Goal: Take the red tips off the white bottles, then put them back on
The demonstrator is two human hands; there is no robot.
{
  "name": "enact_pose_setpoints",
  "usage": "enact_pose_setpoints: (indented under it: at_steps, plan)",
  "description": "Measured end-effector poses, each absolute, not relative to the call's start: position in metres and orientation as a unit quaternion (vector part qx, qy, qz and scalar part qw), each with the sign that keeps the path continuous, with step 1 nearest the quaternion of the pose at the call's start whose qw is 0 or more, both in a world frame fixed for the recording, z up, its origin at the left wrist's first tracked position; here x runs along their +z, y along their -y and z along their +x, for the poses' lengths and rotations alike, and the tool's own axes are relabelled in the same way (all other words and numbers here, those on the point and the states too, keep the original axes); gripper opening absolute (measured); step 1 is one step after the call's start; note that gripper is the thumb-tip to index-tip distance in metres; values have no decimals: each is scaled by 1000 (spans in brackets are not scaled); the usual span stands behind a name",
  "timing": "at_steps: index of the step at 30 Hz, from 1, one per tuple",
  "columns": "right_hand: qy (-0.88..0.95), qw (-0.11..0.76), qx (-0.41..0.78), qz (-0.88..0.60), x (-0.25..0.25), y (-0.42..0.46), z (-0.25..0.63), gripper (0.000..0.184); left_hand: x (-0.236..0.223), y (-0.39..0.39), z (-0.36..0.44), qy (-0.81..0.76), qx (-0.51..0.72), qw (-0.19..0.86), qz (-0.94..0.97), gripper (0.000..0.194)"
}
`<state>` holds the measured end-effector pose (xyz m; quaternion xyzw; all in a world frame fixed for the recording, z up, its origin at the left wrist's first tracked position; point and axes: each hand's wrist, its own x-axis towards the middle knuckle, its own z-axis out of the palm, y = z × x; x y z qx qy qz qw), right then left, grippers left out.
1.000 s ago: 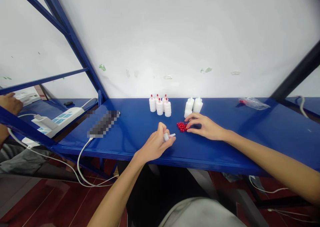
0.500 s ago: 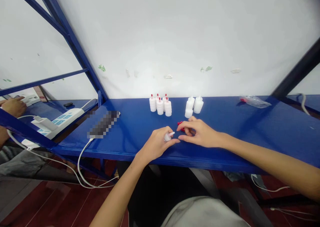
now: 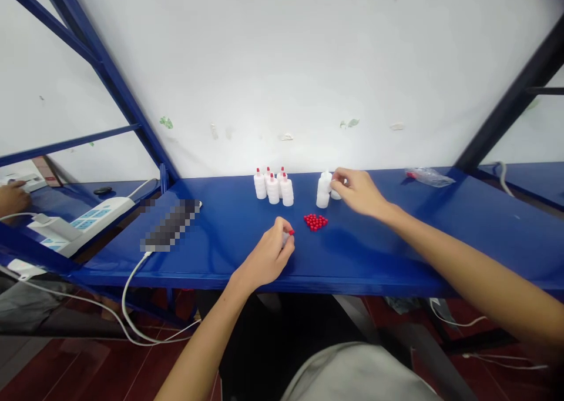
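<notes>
My left hand (image 3: pixel 269 254) is wrapped round a small white squeeze bottle, mostly hidden by the fingers; a red cap (image 3: pixel 291 232) covers its tip. Farther back, my right hand (image 3: pixel 359 190) pinches at the top of another white squeeze bottle (image 3: pixel 336 194), which the fingers partly cover. Beside that one stand uncapped white bottles (image 3: pixel 323 199). Between my hands lies a cluster of small loose red caps (image 3: pixel 315 222). To the left, several white bottles with red-capped tips (image 3: pixel 274 190) stand upright in a group.
On the blue table (image 3: pixel 229 230) a blurred-out dark device (image 3: pixel 171 224) with a white cable lies at left. A clear plastic bag (image 3: pixel 432 177) with something red rests back right. A power strip (image 3: pixel 90 221) and another person's hand (image 3: pixel 15 198) are at far left.
My right hand has gone from the red caps to the uncapped bottles at the back. A red cap now sits on the tip of the bottle in my left hand. The view has shifted slightly.
</notes>
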<state>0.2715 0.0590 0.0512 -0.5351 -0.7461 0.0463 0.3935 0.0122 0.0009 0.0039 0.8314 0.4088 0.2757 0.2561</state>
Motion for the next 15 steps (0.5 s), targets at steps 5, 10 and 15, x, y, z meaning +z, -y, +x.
enact_pose_setpoints:
  at_steps: [5, 10, 15]
  plan:
    - [734, 341, 49, -586, 44, -82, 280, 16, 7, -2, 14, -382, 294, 229, 846, 20]
    - [736, 339, 44, -585, 35, -86, 281, 28, 9, 0, 14, -387, 280, 168, 863, 24]
    - [780, 375, 61, -497, 36, -57, 268, 31, 6, -2, 15, -398, 282, 147, 861, 20]
